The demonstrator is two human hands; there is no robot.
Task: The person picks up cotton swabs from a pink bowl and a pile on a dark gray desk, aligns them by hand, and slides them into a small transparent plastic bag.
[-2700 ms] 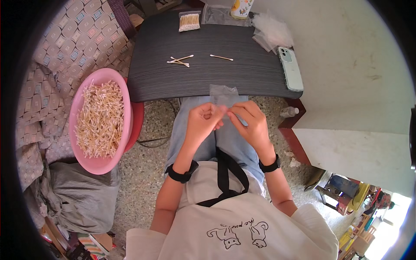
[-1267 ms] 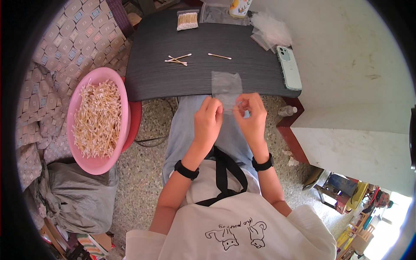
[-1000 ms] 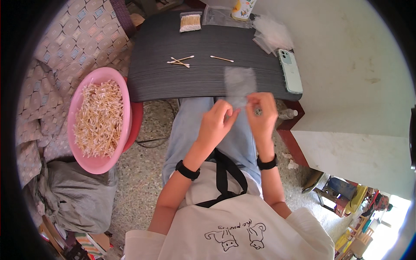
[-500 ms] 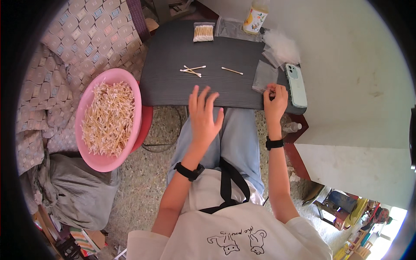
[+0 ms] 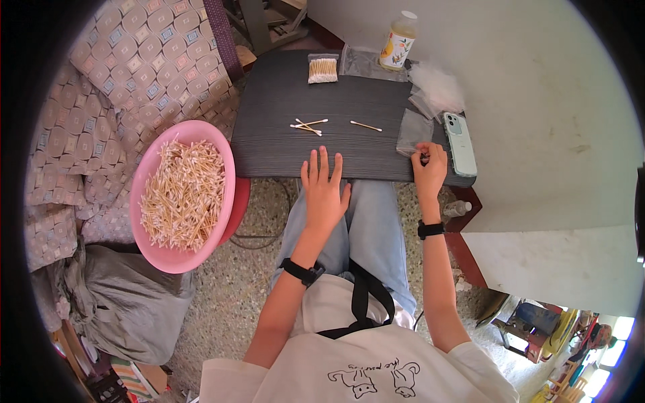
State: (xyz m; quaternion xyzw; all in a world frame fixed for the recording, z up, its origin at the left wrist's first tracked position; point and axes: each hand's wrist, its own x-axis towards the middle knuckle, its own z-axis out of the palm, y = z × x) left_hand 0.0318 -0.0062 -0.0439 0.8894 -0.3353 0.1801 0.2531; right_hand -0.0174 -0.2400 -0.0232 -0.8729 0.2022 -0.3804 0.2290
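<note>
Right hand (image 5: 431, 166) appears to pinch the near edge of a clear bag (image 5: 415, 131), at its eleven o'clock on the black table (image 5: 269, 151); contact partly hidden. Left hand (image 5: 324, 198), spread wide, grips nothing. A light edge hold should keep the bag flat.

A basin (image 5: 176, 264) of swabs (image 5: 183, 195) sits left of the table (image 5: 269, 158), where, at right, a phone (image 5: 459, 144) lies before apparent bags (image 5: 440, 87).
</note>
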